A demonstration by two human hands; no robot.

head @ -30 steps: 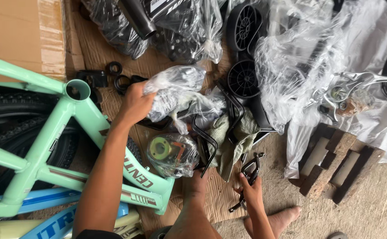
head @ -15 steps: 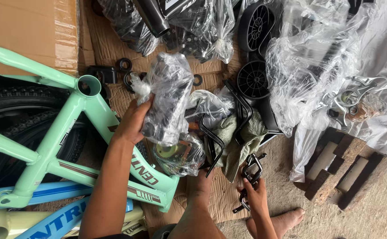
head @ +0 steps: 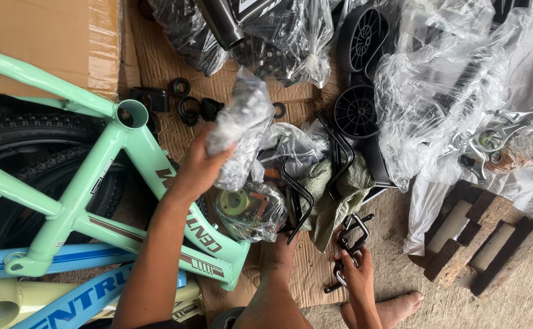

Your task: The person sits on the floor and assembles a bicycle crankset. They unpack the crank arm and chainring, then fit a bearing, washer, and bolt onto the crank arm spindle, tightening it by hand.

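Note:
My left hand (head: 199, 167) grips a clear plastic bag of small parts (head: 242, 122) and holds it upright above the cardboard, just right of a mint green bicycle frame (head: 96, 170). Below it lies a second bag (head: 251, 210) with a round green and orange part inside. My right hand (head: 357, 274) is low at the bottom, closed on a black metal bracket (head: 348, 240) that hangs over the cardboard's edge. Black bent rods (head: 297, 195) and a green cloth (head: 333, 189) lie between the two hands.
Two black small wheels (head: 356, 109) lie at the top centre beside crumpled clear plastic (head: 437, 91). A silver brake part (head: 497, 134) and wooden blocks (head: 485, 237) are on the right. A tyre (head: 10, 140), a blue frame (head: 65, 259) and a cardboard box (head: 47, 36) fill the left. A bare foot (head: 394, 304) rests below.
My left hand has taken the bag of parts off the pile and raised it upright. My right hand has stayed low with the black bracket.

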